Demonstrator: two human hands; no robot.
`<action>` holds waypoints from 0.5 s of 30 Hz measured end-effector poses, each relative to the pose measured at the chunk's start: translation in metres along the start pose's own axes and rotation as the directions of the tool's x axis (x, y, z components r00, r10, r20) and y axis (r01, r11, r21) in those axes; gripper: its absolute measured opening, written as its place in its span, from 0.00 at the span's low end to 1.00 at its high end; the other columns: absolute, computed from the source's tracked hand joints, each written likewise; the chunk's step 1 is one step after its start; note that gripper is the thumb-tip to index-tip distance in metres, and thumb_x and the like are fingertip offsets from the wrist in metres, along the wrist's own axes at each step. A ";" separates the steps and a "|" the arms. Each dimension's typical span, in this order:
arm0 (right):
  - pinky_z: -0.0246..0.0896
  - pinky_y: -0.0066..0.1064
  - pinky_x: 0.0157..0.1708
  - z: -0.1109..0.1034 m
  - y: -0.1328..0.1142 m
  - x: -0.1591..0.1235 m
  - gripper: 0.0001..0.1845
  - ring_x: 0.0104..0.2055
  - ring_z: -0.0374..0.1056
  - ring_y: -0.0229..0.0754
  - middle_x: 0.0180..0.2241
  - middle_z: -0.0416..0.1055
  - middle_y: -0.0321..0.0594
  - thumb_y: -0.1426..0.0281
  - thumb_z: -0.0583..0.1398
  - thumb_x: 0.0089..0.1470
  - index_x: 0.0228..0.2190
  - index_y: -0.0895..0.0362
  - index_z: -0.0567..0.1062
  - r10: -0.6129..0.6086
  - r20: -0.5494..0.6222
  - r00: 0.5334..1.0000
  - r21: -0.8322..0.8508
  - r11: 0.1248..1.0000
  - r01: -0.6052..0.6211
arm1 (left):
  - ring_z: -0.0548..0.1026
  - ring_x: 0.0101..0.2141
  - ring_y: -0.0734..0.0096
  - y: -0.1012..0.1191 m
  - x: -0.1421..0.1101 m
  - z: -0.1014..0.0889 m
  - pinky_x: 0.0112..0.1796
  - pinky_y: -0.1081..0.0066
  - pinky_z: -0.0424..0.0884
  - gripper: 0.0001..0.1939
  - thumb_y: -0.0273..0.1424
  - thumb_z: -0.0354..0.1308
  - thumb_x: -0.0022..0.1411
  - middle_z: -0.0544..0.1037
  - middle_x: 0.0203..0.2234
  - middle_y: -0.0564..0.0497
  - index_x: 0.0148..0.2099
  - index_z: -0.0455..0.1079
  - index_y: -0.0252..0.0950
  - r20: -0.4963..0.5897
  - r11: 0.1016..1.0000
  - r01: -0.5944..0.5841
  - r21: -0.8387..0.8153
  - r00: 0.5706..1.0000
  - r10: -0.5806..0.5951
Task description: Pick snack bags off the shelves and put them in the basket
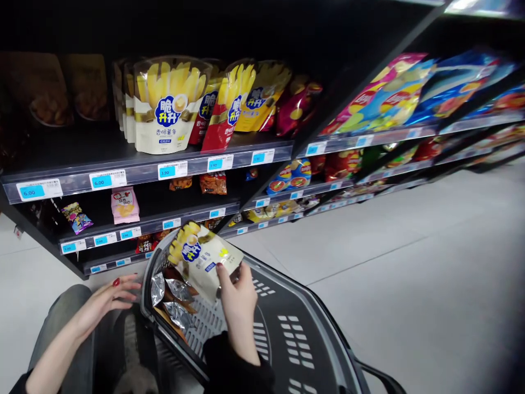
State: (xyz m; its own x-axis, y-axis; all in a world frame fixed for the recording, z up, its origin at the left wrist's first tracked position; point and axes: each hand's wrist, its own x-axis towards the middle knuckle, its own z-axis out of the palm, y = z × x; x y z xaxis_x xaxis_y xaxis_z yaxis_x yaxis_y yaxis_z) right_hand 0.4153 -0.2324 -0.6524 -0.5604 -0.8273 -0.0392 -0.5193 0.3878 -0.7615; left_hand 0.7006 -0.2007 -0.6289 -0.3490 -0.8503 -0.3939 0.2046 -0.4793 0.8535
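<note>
My right hand (239, 290) grips a white bag of potato fries snack (209, 260) by its lower end, with the thumb on the printed front. That bag is tilted over the far left end of a grey shopping basket (293, 282). Inside the basket, below the bag, lie several packets with silver and brown sides (178, 312). My left hand (109, 301) is just left of the basket rim, fingers stretched out and holding nothing. Dark polish shows on its thumbnail.
A black shelf (74, 142) holds white fries bags (164, 128), a red fries bag (223, 123) and yellow ones (262, 104). Lower tiers carry a pink packet (125, 206) and a small purple one (77, 217). Lay's chip bags (394, 98) stand further right. Grey floor (410, 235) stretches beyond the basket.
</note>
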 end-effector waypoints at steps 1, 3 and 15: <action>0.64 0.36 0.38 0.000 0.006 0.016 0.21 0.40 0.71 0.51 0.40 0.75 0.50 0.62 0.55 0.56 0.47 0.61 0.68 0.052 0.053 0.997 -0.072 0.996 -0.048 | 0.73 0.46 0.56 -0.007 -0.006 -0.009 0.49 0.57 0.66 0.24 0.45 0.53 0.63 0.73 0.52 0.40 0.56 0.70 0.37 -0.030 1.000 0.023 0.009 0.999 -0.022; 0.63 0.37 0.42 0.010 0.016 0.041 0.20 0.43 0.71 0.52 0.41 0.75 0.53 0.66 0.58 0.54 0.47 0.62 0.70 0.111 0.114 0.987 -0.148 0.985 -0.093 | 0.72 0.46 0.56 -0.022 -0.015 -0.022 0.49 0.57 0.66 0.25 0.46 0.54 0.62 0.73 0.52 0.40 0.55 0.70 0.37 -0.070 0.998 0.062 0.022 0.996 -0.060; 0.69 0.37 0.40 0.122 0.026 0.090 0.15 0.40 0.70 0.40 0.41 0.71 0.42 0.63 0.58 0.60 0.43 0.61 0.71 0.271 0.225 0.936 -0.284 0.937 -0.203 | 0.73 0.43 0.58 -0.050 -0.010 -0.024 0.45 0.61 0.67 0.26 0.47 0.60 0.55 0.75 0.49 0.41 0.52 0.73 0.39 -0.101 0.990 0.142 -0.024 0.985 -0.143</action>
State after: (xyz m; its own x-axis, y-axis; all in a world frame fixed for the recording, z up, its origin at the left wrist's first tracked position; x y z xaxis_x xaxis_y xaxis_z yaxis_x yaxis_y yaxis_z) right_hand 0.4306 -0.3465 -0.7546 -0.5203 -0.7605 -0.3885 -0.5558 0.6469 -0.5221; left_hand 0.7157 -0.1734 -0.6758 -0.2810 -0.7903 -0.5445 0.1748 -0.6000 0.7807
